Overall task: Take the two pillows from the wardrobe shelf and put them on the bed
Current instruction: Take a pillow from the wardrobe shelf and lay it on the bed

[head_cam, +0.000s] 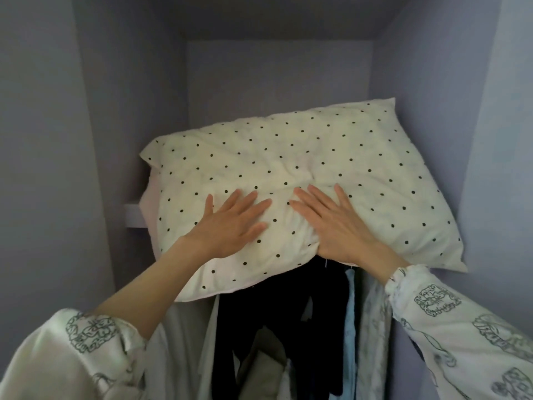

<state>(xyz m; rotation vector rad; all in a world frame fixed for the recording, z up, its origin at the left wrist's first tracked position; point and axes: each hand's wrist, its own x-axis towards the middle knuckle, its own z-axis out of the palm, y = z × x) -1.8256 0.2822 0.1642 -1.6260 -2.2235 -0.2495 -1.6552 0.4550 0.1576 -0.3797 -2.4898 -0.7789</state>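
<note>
Lilac-grey panels form the wardrobe [57, 140] interior. A cream pillow [331, 157] with black dots is seen lying on the shelf [134, 216], its front edge overhanging. A pale pink edge, possibly a second pillow [151, 194], is glimpsed beneath at the left. Dark and light clothes [288, 327] are hung below. Patterned white sleeves [461, 327] are noted. The left hand [230, 223] and right hand [334, 223] are laid flat on the pillow's front, fingers straight, nothing gripped.

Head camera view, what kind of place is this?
Most likely the inside of a bedroom wardrobe: a dotted pillow lies on an upper shelf, with dark clothes hanging below between plain side walls.
</note>
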